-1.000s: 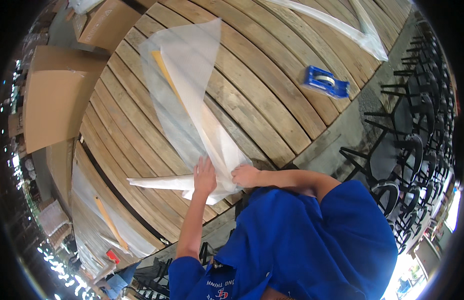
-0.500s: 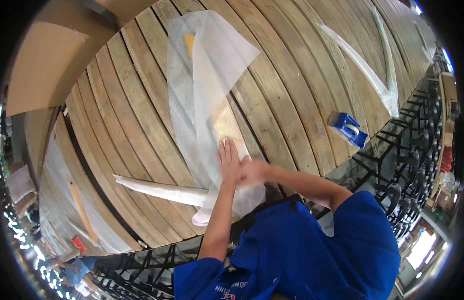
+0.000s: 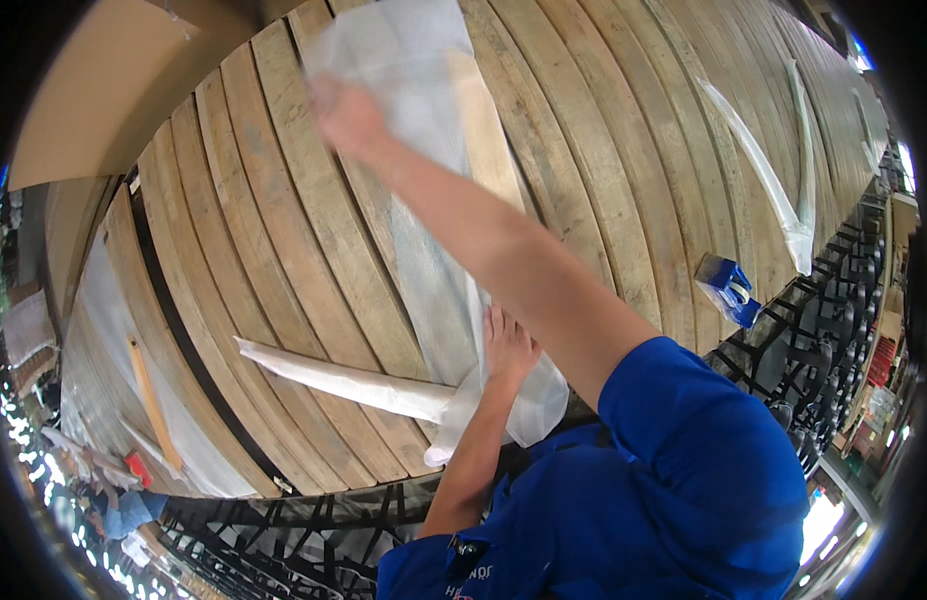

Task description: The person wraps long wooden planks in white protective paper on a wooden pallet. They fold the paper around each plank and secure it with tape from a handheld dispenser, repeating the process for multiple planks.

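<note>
A translucent white foam sheet [image 3: 389, 45] lies lengthwise over a pale wooden piece [image 3: 489, 130], whose right edge shows bare. My left hand [image 3: 511, 345] rests flat near the close end of the sheet, fingers stretched out. Reaching across to the far left edge of the sheet is my right hand [image 3: 346, 112]; motion smears its fingers, so its grip is unclear. A slim foam-wrapped arm [image 3: 344, 382] points left from the near end of the sheet. Whether it joins the wooden piece is hidden under the foam.
The table has wooden slats with dark gaps. On the right are a blue tape dispenser [image 3: 730, 291] and a V-shaped foam-wrapped piece [image 3: 799, 235]. Cardboard [image 3: 114, 100] stands at the far left. A wooden strip [image 3: 154, 400] lies on foam at left, near another person [image 3: 129, 515].
My right hand has moved from beside my left hand to the far left side of the sheet. The sheet's right flap now lies leftward, baring the wood's right edge.
</note>
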`<state>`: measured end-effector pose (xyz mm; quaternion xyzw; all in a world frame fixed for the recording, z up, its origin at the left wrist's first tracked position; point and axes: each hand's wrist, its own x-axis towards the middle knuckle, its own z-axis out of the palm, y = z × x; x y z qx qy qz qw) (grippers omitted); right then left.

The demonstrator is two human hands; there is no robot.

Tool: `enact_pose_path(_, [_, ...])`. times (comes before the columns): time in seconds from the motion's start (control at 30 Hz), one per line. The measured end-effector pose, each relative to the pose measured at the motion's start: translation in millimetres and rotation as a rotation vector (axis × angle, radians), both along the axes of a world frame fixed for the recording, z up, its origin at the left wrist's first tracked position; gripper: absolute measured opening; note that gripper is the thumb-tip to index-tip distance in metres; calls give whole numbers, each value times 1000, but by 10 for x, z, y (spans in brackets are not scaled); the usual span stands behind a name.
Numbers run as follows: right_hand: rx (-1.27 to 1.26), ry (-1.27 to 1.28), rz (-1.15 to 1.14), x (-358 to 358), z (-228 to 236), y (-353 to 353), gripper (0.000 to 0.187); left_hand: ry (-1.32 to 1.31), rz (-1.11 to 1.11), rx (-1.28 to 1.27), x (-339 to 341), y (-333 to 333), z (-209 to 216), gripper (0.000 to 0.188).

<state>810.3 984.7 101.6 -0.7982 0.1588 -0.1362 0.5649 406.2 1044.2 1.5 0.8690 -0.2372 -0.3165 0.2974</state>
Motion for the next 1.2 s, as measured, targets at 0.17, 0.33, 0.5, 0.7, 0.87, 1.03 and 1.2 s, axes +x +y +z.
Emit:
enact_pose_path(0.17, [-148, -372, 456, -790, -257, 276, 33, -131, -36, 32, -20, 17, 45, 84])
enact_pose_path(0.33, [-514, 212, -341, -1394, -333, -537, 58, -202, 224, -200, -166, 21, -262, 102])
enact_pose_path(0.5, [-596, 834, -216, -1314, -545, -1001, 90, -147, 319, -252, -48, 54, -143, 113])
enact_pose_path(0.7, [-519, 794, -248, -1331, -275, -922, 81, -12, 391, -309, 109, 54, 25, 107])
enact_pose_path(0.87, [-643, 479, -350, -1551, 400, -602, 90, 355, 524, -717, 610, 273, 311, 78])
enact_pose_path(1.03, [-628, 115, -283, -2249, 1923, 9, 77, 815, 485, -1137, 1055, 720, 1393, 44])
enact_pose_path(1.2, [80, -45, -126, -2389, 2732, 96, 51, 793, 375, -1224, 1250, 1233, 1882, 44])
